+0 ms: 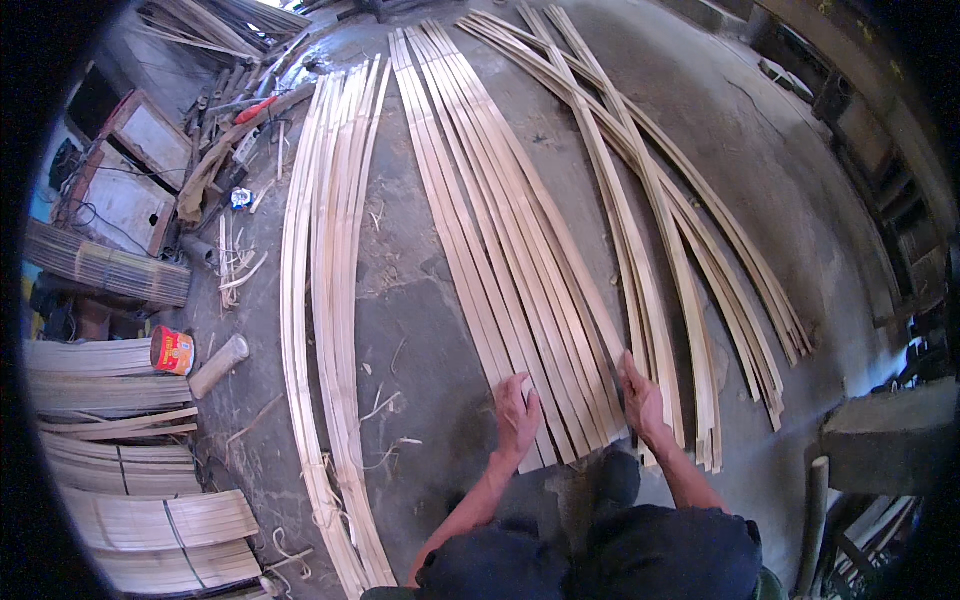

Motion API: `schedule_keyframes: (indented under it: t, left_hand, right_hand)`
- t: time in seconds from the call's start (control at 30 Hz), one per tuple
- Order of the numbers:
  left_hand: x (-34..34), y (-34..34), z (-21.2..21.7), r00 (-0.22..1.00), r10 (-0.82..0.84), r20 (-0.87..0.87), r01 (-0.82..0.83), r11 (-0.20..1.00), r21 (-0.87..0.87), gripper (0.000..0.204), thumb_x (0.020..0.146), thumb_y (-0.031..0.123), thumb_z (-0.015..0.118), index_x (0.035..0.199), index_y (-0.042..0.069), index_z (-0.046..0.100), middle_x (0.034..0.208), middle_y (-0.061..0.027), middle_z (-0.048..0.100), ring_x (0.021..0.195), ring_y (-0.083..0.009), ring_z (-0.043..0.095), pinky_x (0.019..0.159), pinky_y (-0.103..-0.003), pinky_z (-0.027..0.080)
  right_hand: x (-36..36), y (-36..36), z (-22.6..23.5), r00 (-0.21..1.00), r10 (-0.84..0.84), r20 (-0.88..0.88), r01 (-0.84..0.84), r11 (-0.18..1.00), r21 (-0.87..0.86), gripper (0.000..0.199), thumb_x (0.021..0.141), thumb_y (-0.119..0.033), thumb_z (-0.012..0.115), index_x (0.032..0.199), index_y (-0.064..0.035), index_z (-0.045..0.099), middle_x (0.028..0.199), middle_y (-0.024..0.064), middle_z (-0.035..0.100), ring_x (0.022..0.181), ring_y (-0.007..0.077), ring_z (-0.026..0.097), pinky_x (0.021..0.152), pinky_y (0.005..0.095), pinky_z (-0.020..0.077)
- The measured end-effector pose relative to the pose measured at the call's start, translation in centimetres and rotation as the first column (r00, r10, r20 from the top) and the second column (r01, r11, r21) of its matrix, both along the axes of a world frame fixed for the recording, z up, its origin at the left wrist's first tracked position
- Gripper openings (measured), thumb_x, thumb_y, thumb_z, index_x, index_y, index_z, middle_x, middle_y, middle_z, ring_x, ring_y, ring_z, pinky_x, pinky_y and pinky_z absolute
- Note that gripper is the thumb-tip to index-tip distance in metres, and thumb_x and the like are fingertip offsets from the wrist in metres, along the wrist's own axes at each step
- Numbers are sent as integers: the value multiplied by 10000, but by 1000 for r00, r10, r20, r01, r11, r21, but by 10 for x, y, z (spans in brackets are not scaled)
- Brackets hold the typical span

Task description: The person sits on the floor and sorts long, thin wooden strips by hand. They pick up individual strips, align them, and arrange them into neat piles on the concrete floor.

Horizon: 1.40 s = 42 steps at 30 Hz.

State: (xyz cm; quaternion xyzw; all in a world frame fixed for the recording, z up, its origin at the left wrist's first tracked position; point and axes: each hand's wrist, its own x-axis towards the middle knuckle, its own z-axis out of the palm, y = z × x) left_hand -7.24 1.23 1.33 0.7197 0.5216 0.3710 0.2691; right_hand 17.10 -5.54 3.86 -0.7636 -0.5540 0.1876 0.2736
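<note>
A row of long, pale bamboo strips [510, 270] lies side by side on the floor before me, fanning slightly apart. My left hand [516, 412] is at the near end of the row's left edge, fingers bent closed against the outer strips. At the opposite edge, my right hand [646, 402] closes on the outermost strip, its fingers partly hidden. Between my hands the near ends of the strips lie roughly level, above my dark-clothed knees [650, 550].
Another bundle of strips [335, 230] lies to the left, and crossed strips [650, 200] lie to the right. Tied stacks of slats [160, 520], a red-and-yellow tin [173, 351] and a short log [219, 366] line the left side. Shavings litter the concrete floor [430, 340].
</note>
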Motion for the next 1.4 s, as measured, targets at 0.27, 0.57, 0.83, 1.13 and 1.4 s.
schedule_keyframes:
  t: [0.27,0.57,0.83,1.13,1.4]
  left_hand:
    - [-16,-7,0,990,11,-144,-14,1000,-25,333,849,77,617,1174,44,551,1151,-165,552,1120,-347,521,972,-465,396]
    - [-22,-16,-2,959,49,-280,-49,999,9,369,815,93,657,1173,68,569,1252,-161,505,1209,-355,475,1031,-494,354]
    - [-15,-19,-1,950,9,-312,7,999,48,402,823,118,655,1208,56,564,1313,-155,479,1277,-363,424,1072,-484,317]
    - [69,7,9,804,-428,-414,479,878,23,603,895,251,618,1453,134,422,1531,-132,349,1408,-319,337,1167,-523,222]
    - [76,17,-10,676,-438,-593,578,814,57,607,937,416,539,1490,203,405,1591,-58,284,1485,-243,210,1207,-498,95]
  right_hand:
    - [-12,0,7,952,63,299,1,978,-210,491,984,-316,515,1420,-110,419,933,202,618,690,405,652,566,502,540]
    - [-18,12,31,944,52,325,69,934,-351,534,942,-305,568,1426,-121,437,950,142,607,773,367,652,626,500,546]
    - [-9,10,14,914,95,395,18,962,-273,514,911,-265,607,1379,-89,485,1061,132,515,1030,314,530,773,459,538]
    - [-2,7,-5,923,105,369,-35,981,-192,482,928,-244,589,1375,-92,489,1045,151,529,981,334,553,805,443,511]
    - [16,16,4,973,77,220,-36,982,-187,364,904,-243,607,1262,-180,628,1012,130,561,964,330,581,752,418,532]
